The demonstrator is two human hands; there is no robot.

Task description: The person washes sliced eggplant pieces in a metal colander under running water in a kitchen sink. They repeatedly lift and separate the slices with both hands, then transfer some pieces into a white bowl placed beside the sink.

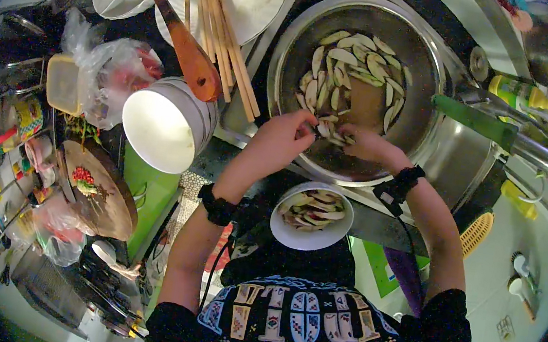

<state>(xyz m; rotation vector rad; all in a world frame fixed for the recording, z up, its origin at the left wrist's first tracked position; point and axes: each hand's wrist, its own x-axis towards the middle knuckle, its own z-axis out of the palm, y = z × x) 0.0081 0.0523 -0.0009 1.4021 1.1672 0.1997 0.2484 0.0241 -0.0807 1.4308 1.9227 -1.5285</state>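
A wide steel basin [286, 70] holds water and many pale eggplant slices [337, 79] with darker skin edges. Over its near side, the fingertips of my left hand [286, 134] are pinched around a few slices. Close beside it, my right hand [372, 147] dips low at the water with its fingers curled on pieces of the same small bunch [328, 128]. My fingers partly hide these pieces. On the counter edge nearer my body stands a white bowl [291, 237] of drained-looking eggplant slices with purple skin.
Left of the basin are stacked white bowls [156, 131], a wooden spatula [188, 58], chopsticks [231, 63] and plates [259, 0]. Further left lies a round cutting board [116, 203] with chopped red pieces. A green-ended handle [475, 121] extends at the right.
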